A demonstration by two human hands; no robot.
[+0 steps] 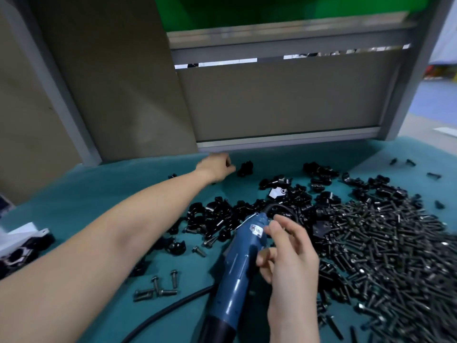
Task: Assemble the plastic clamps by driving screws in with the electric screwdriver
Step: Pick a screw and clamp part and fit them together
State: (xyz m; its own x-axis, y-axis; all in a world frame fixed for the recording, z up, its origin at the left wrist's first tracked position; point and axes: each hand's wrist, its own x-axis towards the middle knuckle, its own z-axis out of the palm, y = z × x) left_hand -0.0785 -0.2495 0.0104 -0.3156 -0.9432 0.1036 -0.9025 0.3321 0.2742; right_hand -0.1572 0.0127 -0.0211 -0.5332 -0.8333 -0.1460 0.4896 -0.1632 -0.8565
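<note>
Counter (99,194) covered in teal cloth, backed by an upright grey panel (284,100) along its far edge. Heap of dark screws (383,243) spread over the right side of the counter, and touching it on the left a smaller heap of black plastic clamps (247,211) at the centre. Blue electric screwdriver (237,268) in the near foreground, tilted, its dark nose toward the viewer and its cabled end over the clamp heap. The right hand (289,256) holds it from the right side, thumb and fingertips against the body. Black cable (173,310) lies on the cloth to the left of the tool. Left hand (216,169) is stretched to the far edge, fingers curled, just beside a lone clamp (245,168); whether it holds anything cannot be told. Several loose screws (158,288) lie near the cable.
</note>
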